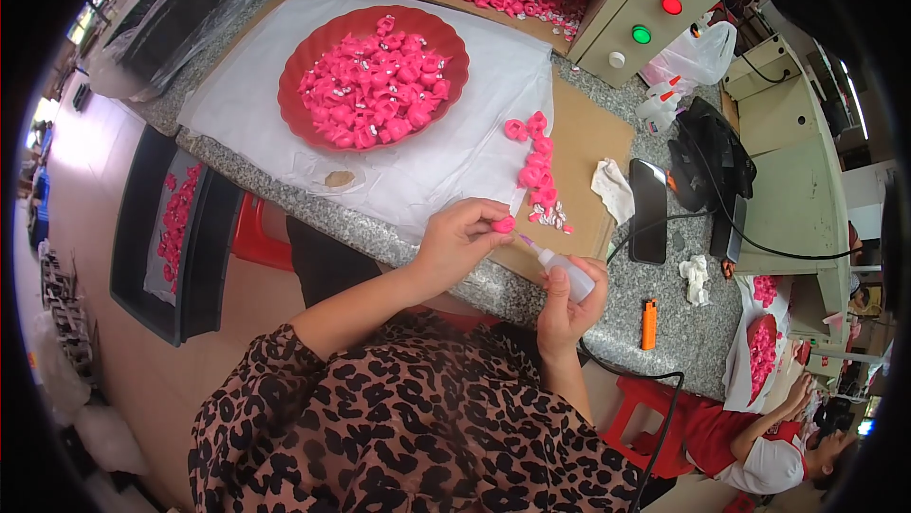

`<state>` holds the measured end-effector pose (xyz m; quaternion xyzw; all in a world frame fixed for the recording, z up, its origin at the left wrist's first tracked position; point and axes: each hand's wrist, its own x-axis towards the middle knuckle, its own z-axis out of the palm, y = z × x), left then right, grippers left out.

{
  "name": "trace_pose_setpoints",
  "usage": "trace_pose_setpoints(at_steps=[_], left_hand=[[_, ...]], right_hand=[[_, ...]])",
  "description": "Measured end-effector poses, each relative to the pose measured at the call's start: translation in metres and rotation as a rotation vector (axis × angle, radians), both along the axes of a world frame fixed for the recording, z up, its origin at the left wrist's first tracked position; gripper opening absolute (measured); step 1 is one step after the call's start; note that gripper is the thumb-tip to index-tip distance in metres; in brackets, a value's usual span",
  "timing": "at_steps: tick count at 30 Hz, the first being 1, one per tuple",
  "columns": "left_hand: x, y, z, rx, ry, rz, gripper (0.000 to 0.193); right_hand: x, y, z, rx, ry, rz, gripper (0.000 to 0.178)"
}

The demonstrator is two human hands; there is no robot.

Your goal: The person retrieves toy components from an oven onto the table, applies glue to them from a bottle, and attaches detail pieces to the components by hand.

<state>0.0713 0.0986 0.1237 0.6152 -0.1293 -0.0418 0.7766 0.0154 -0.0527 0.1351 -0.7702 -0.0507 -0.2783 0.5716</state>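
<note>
Between the fingertips of my left hand (460, 242) is a small pink molded piece (504, 224), pinched at the table's front edge. My right hand (570, 304) is wrapped round a white squeeze bottle (569, 275) whose thin tip points up at the piece, close to it. Whether the tip touches cannot be made out. Just beyond my hands, a row of pink pieces (537, 160) lies on brown cardboard, with small white bits (550, 216) at its near end. Farther left stands a red scalloped bowl (296, 112) heaped with pink pieces, some with white bits on them.
A grey machine box (622, 15) with lit buttons stands at the back, pink pieces inside. At right lie a phone (648, 205), crumpled tissue (695, 278), an orange lighter (649, 323) and a black bag (712, 154). A dark bin (204, 285) sits left; a co-worker (769, 447) sits right.
</note>
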Motion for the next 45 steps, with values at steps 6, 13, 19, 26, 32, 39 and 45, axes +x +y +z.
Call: trace_pose_setpoints(at_steps=[6, 13, 19, 26, 32, 39, 45], left_hand=[[0.0, 0.003, 0.0, 0.087, 0.017, -0.038, 0.019], [0.015, 0.024, 0.02, 0.33, -0.101, -0.326, 0.03], [0.015, 0.022, 0.012, 0.358, -0.196, -0.371, 0.031], [0.015, 0.022, 0.015, 0.402, -0.224, -0.365, 0.032], [0.015, 0.022, 0.015, 0.398, -0.219, -0.362, 0.031], [0.015, 0.023, 0.015, 0.408, -0.224, -0.366, 0.031], [0.014, 0.023, 0.012, 0.412, -0.23, -0.328, 0.031]], right_hand=[[0.002, -0.001, 0.001, -0.071, -0.023, -0.026, 0.018], [0.007, -0.003, 0.02, 0.505, 0.149, 0.035, 0.018], [0.009, -0.004, 0.018, 0.304, 0.122, 0.078, 0.017], [0.009, -0.006, 0.019, 0.246, 0.126, 0.093, 0.016], [0.009, -0.008, 0.018, 0.212, 0.138, 0.113, 0.016], [0.011, -0.007, 0.018, 0.222, 0.113, 0.114, 0.016], [0.008, -0.011, 0.015, 0.142, 0.13, 0.105, 0.016]])
